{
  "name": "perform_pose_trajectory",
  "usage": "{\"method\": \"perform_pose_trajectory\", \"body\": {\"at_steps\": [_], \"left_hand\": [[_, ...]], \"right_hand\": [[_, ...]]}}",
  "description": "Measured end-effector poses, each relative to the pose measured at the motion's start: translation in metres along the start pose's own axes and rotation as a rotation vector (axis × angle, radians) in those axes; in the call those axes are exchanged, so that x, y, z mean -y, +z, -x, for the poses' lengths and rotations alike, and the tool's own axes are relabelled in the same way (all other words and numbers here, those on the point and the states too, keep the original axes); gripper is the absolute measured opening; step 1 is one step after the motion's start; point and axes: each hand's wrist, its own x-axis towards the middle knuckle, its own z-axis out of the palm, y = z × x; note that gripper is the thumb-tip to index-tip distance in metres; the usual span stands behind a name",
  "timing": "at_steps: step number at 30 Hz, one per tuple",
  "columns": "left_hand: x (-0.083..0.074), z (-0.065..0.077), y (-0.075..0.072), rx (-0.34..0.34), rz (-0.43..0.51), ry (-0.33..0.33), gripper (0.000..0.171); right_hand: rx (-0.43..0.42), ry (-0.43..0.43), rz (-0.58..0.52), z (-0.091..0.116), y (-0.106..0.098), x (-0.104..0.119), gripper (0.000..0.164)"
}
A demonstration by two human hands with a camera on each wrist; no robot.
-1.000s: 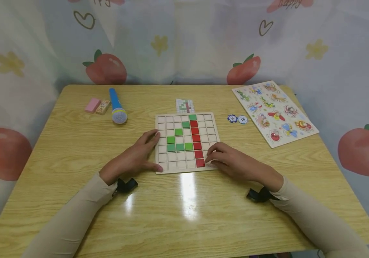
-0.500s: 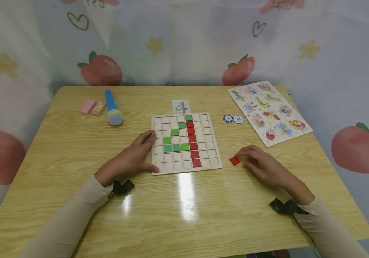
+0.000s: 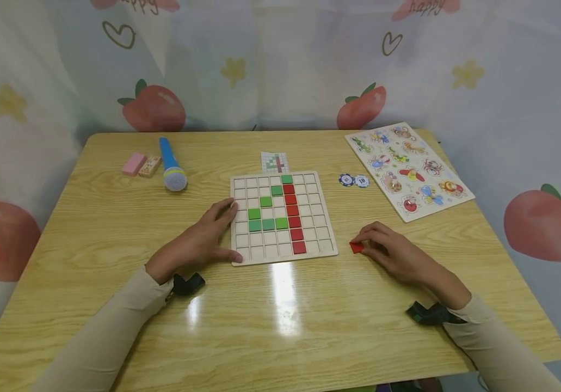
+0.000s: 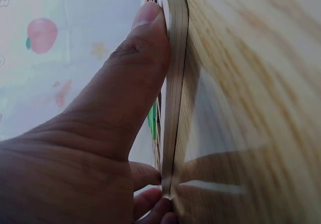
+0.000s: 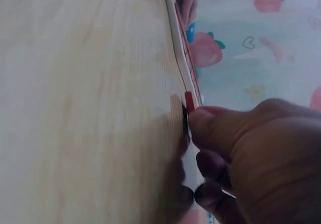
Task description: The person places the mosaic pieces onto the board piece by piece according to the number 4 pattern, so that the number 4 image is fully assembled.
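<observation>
The wooden grid board [image 3: 309, 255] lies mid-table, with red square tiles [image 3: 292, 210] in one column and green square tiles [image 3: 266, 202] stepping down to its left. My left hand [image 3: 202, 237] rests along the board's left edge, fingers and thumb spread apart, the thumb at the front left corner. In the left wrist view that thumb [image 4: 143, 50] presses against the board's edge. To the right of the board, my right hand [image 3: 395, 253] pinches a loose red tile [image 3: 356, 247] between thumb and fingertips. The right wrist view shows this tile [image 5: 189, 100] tilted, close over the table.
A small pattern card [image 3: 275, 162] lies behind the board. Two poker chips [image 3: 353, 180] and an insect puzzle board [image 3: 410, 169] are at the back right. A blue toy microphone [image 3: 171, 166], a pink block [image 3: 134, 163] and a patterned block [image 3: 150, 166] lie at the back left.
My right hand has moved right, off the board, to the loose red tile; its thumb and fingertips have since closed on it and tilted it. The left hand stays at the board's edge.
</observation>
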Motion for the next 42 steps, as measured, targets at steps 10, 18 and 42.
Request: {"method": "perform_pose_trajectory", "body": {"at_steps": [10, 18, 42], "left_hand": [[-0.001, 0.000, 0.002, 0.000, 0.003, -0.001, 0.125], [-0.003, 0.002, 0.001, -0.003, -0.006, -0.013, 0.126], [-0.016, -0.004, 0.000, 0.003, -0.029, -0.007, 0.128]], "right_hand": [[-0.013, -0.104, 0.026, -0.031, -0.021, 0.017, 0.035], [0.113, -0.144, 0.059, -0.083, -0.022, 0.038, 0.027], [0.172, -0.133, 0.048, -0.121, -0.001, 0.033, 0.013]]}}
